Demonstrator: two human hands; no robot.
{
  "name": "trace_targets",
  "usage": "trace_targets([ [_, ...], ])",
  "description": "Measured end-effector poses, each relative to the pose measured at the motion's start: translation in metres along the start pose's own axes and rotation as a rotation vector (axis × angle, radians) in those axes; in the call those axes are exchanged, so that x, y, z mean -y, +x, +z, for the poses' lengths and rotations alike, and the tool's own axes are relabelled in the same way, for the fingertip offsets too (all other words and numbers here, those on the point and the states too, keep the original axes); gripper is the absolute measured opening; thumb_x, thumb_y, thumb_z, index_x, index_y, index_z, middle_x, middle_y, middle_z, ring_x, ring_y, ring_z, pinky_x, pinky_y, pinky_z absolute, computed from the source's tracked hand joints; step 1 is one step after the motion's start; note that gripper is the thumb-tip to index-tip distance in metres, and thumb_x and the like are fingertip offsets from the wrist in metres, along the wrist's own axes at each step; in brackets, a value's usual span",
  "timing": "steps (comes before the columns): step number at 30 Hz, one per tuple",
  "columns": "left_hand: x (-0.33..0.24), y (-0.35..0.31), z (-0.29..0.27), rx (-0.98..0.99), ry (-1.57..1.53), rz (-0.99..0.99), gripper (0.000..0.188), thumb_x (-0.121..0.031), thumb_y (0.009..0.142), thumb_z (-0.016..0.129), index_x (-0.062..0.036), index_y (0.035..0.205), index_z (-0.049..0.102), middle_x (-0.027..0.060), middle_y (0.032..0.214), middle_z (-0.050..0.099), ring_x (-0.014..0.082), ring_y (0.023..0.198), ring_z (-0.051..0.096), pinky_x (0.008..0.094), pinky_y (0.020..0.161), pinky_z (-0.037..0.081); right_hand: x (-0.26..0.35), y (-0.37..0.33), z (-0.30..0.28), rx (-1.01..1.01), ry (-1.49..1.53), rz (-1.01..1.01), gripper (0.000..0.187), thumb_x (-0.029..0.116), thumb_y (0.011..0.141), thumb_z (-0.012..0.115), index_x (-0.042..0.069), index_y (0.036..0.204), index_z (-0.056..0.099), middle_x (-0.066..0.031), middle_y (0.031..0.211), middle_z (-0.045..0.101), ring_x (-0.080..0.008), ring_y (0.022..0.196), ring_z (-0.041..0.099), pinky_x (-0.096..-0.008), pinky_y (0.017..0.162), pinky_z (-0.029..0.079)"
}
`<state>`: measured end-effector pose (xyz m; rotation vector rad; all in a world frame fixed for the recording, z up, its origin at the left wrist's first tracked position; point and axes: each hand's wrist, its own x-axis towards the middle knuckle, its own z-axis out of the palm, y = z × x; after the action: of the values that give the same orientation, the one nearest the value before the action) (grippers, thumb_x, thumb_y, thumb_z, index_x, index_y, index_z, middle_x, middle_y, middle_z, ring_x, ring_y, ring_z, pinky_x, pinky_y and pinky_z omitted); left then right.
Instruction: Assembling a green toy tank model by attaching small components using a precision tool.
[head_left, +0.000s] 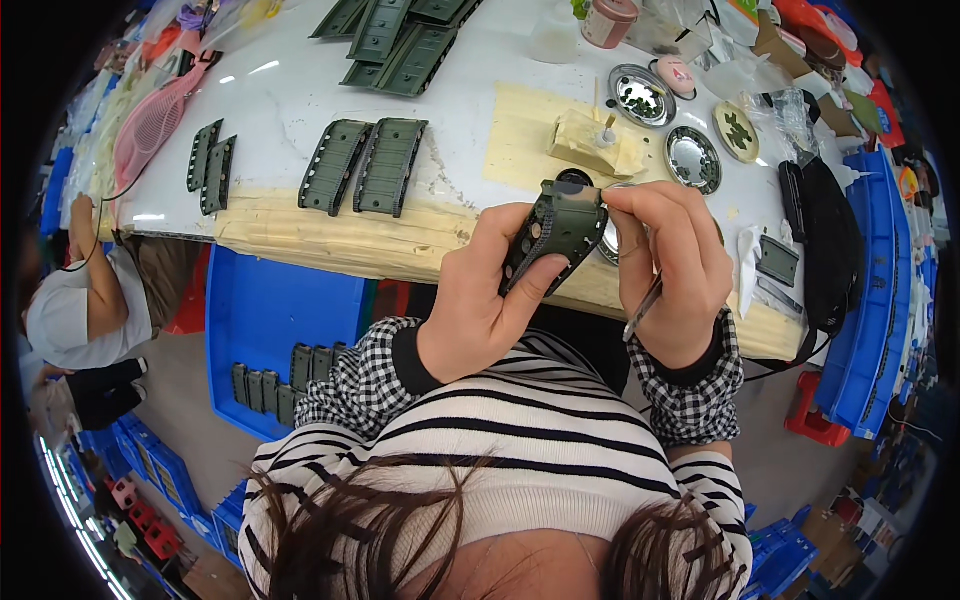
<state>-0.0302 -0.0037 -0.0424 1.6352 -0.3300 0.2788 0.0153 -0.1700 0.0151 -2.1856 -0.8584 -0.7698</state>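
Head camera, worn by the person working in front of me, looks down on a dark green moulded part, held up just past the near edge of the worktop. Taking that part as the clock's centre, the left hand comes in from eight. Its grip is clamped on the part, thumb along the near face and fingers behind, probably to steady it while leaving the upper end free. The right hand reaches in from four, its grip closed around a slim metal tool, fingertips at the part's upper corner; whether they pinch it I cannot tell. Tucking the tool into the palm presumably frees those fingertips.

At one stands a cream block, with a metal dish of small dark pieces beyond it. Toward two is a pale round lid carrying green bits, within easy reach of the right hand, I'd guess on purpose. Between nine and ten, two curved green panels lie side by side, apparently kept apart from the heap of panels near eleven. Down at eight, below the worktop, a blue tray holds more green parts, and out near nine is a co-worker in a white shirt.
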Motion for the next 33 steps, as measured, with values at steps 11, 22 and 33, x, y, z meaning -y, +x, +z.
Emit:
trace_targets([
  [11,-0.004,0.001,0.000,0.156,-0.139,-0.217,0.032,-0.013,0.099,0.048,0.0011,0.124,0.035,0.0129,0.107,0.059,0.0157,0.093,0.062,0.0261,0.075,0.051,-0.005,-0.019,0.001,0.003,0.100,0.065,0.029,-0.010,0.079,0.064,-0.002,0.106,0.063,-0.0153,0.089,0.062,-0.0272,0.069,0.063,-0.0304,0.057,0.051],
  [22,0.001,0.003,0.007,0.176,-0.424,-0.256,0.030,-0.011,0.099,0.046,0.0014,0.124,0.035,0.0138,0.110,0.059,0.0169,0.099,0.062,0.0272,0.080,0.051,-0.055,-0.052,-0.069,-0.063,-0.104,0.531,0.011,-0.001,0.081,0.067,0.001,0.091,0.066,-0.0036,0.081,0.061,-0.0053,0.051,0.034,-0.0218,0.047,0.027],
  [33,-0.008,0.006,0.011,0.177,-0.537,-0.464,0.025,-0.011,0.097,0.051,0.0012,0.117,0.042,0.0154,0.110,0.061,0.0194,0.097,0.065,0.0245,0.072,0.053,-0.077,-0.061,-0.065,0.258,-0.197,0.497,0.022,-0.005,0.070,0.063,0.003,0.091,0.064,-0.0085,0.088,0.062,-0.0258,0.077,0.064,-0.0333,0.066,0.051],
])
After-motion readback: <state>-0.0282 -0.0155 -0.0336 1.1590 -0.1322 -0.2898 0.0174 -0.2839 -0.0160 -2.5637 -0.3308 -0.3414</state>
